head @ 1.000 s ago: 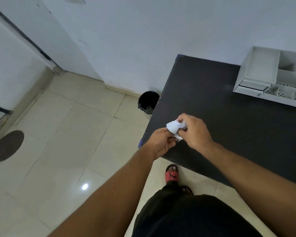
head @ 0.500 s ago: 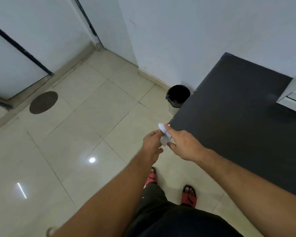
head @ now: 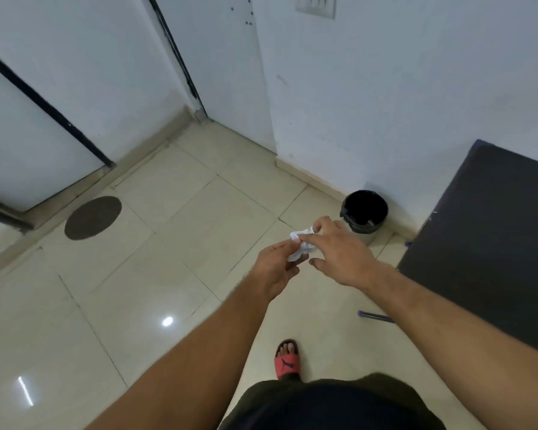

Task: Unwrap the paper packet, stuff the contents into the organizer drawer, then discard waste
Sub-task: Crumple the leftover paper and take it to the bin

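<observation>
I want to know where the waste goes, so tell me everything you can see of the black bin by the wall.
The bin is small, round and dark, lined with a black bag whose edge folds over the rim. It stands upright and open on the tiled floor, close against the white wall, just left of the dark table. Its inside looks black; contents cannot be told. Nothing touches it.

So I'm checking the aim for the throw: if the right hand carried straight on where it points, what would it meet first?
Probably the black bin: the right hand, pinching the crumpled paper, points at it, though depth is unclear.
</observation>
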Available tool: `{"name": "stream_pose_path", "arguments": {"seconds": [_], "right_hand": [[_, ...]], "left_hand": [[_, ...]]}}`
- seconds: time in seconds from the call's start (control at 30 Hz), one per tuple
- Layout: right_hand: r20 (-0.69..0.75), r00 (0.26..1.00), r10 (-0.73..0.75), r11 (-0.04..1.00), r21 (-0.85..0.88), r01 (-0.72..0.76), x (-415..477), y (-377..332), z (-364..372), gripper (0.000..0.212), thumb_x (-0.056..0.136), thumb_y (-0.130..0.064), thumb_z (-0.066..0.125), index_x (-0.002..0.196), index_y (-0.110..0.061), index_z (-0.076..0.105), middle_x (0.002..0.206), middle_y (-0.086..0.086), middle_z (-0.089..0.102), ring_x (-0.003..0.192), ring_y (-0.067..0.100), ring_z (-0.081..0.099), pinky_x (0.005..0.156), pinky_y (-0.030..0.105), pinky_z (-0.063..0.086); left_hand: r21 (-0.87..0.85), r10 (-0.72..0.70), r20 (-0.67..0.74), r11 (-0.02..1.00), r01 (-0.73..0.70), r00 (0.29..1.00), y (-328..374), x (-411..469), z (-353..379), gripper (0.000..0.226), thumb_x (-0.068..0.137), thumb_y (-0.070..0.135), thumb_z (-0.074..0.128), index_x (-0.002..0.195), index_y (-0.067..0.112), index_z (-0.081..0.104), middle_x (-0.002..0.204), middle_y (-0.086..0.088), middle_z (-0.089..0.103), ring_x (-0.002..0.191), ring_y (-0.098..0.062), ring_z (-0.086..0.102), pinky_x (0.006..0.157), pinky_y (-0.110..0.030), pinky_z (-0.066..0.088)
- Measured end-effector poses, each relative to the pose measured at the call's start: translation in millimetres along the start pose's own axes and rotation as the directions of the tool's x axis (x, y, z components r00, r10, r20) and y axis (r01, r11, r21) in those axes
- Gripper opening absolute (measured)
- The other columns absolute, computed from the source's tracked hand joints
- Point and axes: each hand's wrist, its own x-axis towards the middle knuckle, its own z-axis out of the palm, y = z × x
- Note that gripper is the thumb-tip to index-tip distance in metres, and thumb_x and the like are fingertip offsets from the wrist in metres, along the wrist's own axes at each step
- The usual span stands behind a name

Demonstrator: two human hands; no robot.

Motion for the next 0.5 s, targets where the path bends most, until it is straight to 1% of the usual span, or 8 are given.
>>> {"name": "stream_pose_path", "arguments": {"seconds": [0.07,0.13,0.2,0.27,0.33,0.4,0.43,0.5], "right_hand": [[-0.044,0.998,0.043,0.992,0.12,-0.037,21.0,-8.6,-1.8,0.05,0.091,-0.025,0.069,0.139,-0.034,0.058,0.151,0.001,0.038,0.125,0.024,0.048,0.094,0.036,0.049],[-0.066,0.992,0.106,0.968,0.234,-0.088,36.4,-12.7,-3.3,0.039,0.095,-0.025,0.065,0.134,-0.028,0.064,0.149,0.001,0.049,0.124,0.022,0.056,0.096,0.034,0.048],[-0.074,0.982,0.174,0.955,0.255,-0.15,49.3,-11.1,-7.6,0.034,0.097,-0.025,0.063,0.131,-0.025,0.065,0.132,0.0,0.065,0.112,0.019,0.063,0.091,0.033,0.049],[-0.075,0.971,0.226,0.942,0.271,-0.198,62.1,-6.4,-14.9,0.032,0.094,-0.025,0.065,0.126,-0.026,0.066,0.114,0.0,0.072,0.093,0.015,0.064,0.08,0.031,0.049],[-0.05,0.963,0.264,0.908,0.349,-0.231,73.6,-0.3,-23.3,0.031,0.091,-0.029,0.07,0.122,-0.025,0.066,0.101,-0.001,0.074,0.084,0.016,0.066,0.075,0.035,0.053],[-0.035,0.948,0.316,0.867,0.417,-0.273,87.8,6.1,-29.6,0.029,0.088,-0.041,0.072,0.11,-0.025,0.066,0.088,-0.005,0.073,0.078,0.015,0.067,0.07,0.036,0.055],[-0.047,0.938,0.342,0.853,0.434,-0.29,96.6,10.1,-31.4,0.028,0.087,-0.045,0.072,0.104,-0.024,0.065,0.085,-0.005,0.071,0.075,0.014,0.066,0.067,0.035,0.053],[-0.104,0.905,0.412,0.824,0.466,-0.322,114.7,23.1,-31.9,0.024,0.089,-0.041,0.071,0.102,-0.021,0.069,0.085,-0.002,0.072,0.076,0.016,0.066,0.067,0.034,0.052]], "left_hand": [[0.078,-0.035,0.024,0.996,0.033,0.999,20.8,11.8,-10.7,0.017,0.097,0.025,0.065,0.108,0.015,0.074,0.098,0.001,0.074,0.089,-0.014,0.065,0.075,-0.031,0.044],[0.153,-0.067,0.059,0.987,0.057,0.996,37.1,24.3,-12.5,0.021,0.097,0.028,0.066,0.113,0.016,0.073,0.101,0.001,0.072,0.09,-0.013,0.063,0.077,-0.033,0.042],[0.209,-0.099,0.109,0.975,0.075,0.989,54.0,38.3,-8.6,0.021,0.097,0.029,0.066,0.113,0.018,0.073,0.103,0.001,0.071,0.09,-0.013,0.063,0.079,-0.034,0.042],[0.257,-0.123,0.14,0.963,0.084,0.982,69.8,54.8,-2.4,0.014,0.096,0.029,0.066,0.104,0.02,0.074,0.098,0.004,0.073,0.087,-0.013,0.066,0.082,-0.035,0.042],[0.292,-0.123,0.142,0.953,0.077,0.982,85.1,72.1,5.5,0.008,0.096,0.025,0.066,0.096,0.02,0.074,0.09,0.005,0.076,0.076,-0.01,0.069,0.083,-0.035,0.042],[0.325,-0.105,0.135,0.944,0.056,0.985,99.7,94.4,15.0,0.004,0.094,0.022,0.069,0.095,0.018,0.072,0.086,0.003,0.076,0.063,-0.008,0.068,0.077,-0.033,0.044],[0.345,-0.097,0.133,0.938,0.046,0.986,108.1,105.4,21.1,0.005,0.093,0.021,0.071,0.096,0.017,0.07,0.086,0.001,0.076,0.059,-0.007,0.066,0.072,-0.032,0.044],[0.395,-0.099,0.139,0.918,0.036,0.985,125.1,125.0,36.2,0.008,0.092,0.022,0.072,0.095,0.017,0.068,0.082,0.002,0.074,0.059,-0.006,0.066,0.068,-0.03,0.041]]}}
